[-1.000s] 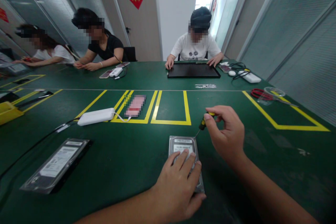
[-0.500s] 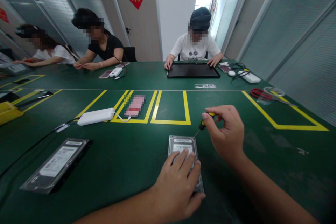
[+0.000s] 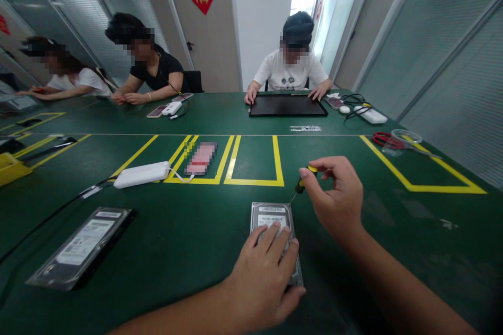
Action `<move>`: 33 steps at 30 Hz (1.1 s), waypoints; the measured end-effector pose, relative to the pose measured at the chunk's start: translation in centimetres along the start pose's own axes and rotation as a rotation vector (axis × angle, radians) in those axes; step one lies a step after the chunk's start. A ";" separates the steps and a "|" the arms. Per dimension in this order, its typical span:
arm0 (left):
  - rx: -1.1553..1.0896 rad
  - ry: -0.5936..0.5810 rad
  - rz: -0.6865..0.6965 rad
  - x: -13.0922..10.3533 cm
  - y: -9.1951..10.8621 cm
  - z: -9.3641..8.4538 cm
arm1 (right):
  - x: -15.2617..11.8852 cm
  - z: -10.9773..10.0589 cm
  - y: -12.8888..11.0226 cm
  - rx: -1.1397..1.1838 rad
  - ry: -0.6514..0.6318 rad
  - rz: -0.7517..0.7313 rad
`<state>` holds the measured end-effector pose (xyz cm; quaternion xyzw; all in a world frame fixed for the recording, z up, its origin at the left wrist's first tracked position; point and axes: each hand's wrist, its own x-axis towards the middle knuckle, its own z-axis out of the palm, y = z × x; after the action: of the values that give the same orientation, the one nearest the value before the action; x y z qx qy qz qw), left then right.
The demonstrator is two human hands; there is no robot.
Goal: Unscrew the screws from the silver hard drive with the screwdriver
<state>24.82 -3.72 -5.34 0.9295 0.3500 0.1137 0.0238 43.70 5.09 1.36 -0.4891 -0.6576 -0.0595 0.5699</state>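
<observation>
A silver hard drive [image 3: 256,214] with a white label lies on the green table in front of me. My left hand [image 3: 263,269] rests across its top, fingers spread and thumb by the near right corner, covering much of it. In a closed grip, my right hand [image 3: 334,191] holds a small yellow-and-black screwdriver [image 3: 302,182]. The tool leans, its thin tip at the drive's far right corner; whether it sits in a screw is too small to tell. To the left lies a second hard drive [image 3: 80,243] in a clear bag.
A white power bank [image 3: 142,174] with cables and a phone [image 3: 201,158] lie beyond the drives. Red-handled scissors [image 3: 383,139] and a clear round container [image 3: 404,141] are at right. Across the table, a person [image 3: 291,70] handles a black panel [image 3: 288,105]. Two more people sit at left.
The view has shifted very slightly. Both hands, the screwdriver and the hard drive keep nearly the same places relative to one another.
</observation>
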 end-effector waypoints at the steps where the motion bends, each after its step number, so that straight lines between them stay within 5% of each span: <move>1: -0.002 -0.003 0.000 0.0 0.0 0.0 | 0.0 0.0 0.0 0.001 -0.001 -0.005; 33: -0.024 0.042 -0.014 -0.1 0.2 0.5 | -0.1 -0.1 -0.4 0.053 -0.046 -0.022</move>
<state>25.01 -3.93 -5.79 0.9241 0.3556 0.1371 0.0283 43.49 4.81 1.48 -0.4677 -0.6773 -0.0371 0.5667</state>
